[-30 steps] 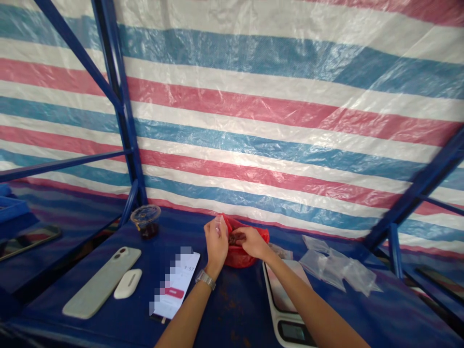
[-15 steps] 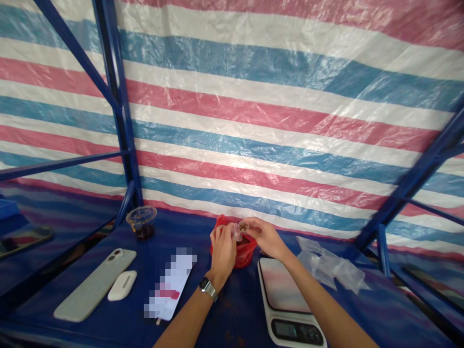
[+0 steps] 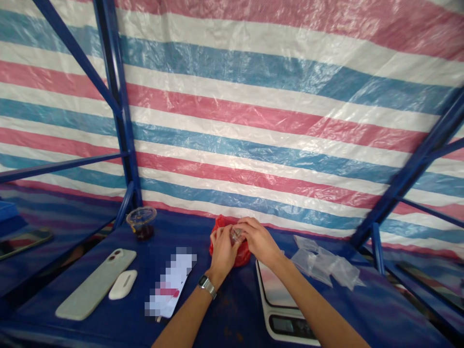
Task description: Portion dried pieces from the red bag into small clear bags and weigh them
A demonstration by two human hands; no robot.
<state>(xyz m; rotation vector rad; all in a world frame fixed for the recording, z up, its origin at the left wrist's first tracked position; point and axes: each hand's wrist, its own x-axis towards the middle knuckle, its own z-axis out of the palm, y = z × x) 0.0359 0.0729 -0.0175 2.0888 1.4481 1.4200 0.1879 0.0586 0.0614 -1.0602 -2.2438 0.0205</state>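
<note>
While 2 hands close together over a red plastic bag [image 3: 229, 251], the grip reads narrow: the left hand [image 3: 222, 250] and right hand [image 3: 258, 237] cup a small clear plastic packet [image 3: 236, 236] between their fingers. Its contents and exact shape are too small and too hidden to tell. Packet sits directly above the bag's upper edge, at the back of a blue table [image 3: 39, 302], with the striped tarp [image 3: 232, 111] behind.

Left wrist carries a metal-band watch [image 3: 207, 285]. Just right of the bag lies a white kitchen scale [image 3: 281, 309], its front end near the table's front edge and under the right forearm. Beyond it, a loose group of clear plastic bags [image 3: 324, 263] lies well apart from the right hand.

Left of the hands: a phone with a pixelated screen [image 3: 170, 282], then a white earbud case [image 3: 123, 284] just beside a pale-cased phone [image 3: 96, 285]. Lidded plastic cup [image 3: 141, 223], dark contents, stands near the back edge beside a blue steel post [image 3: 121, 121]. Moderate room separates cup and bag; the hands have little room rearward before the tarp.
</note>
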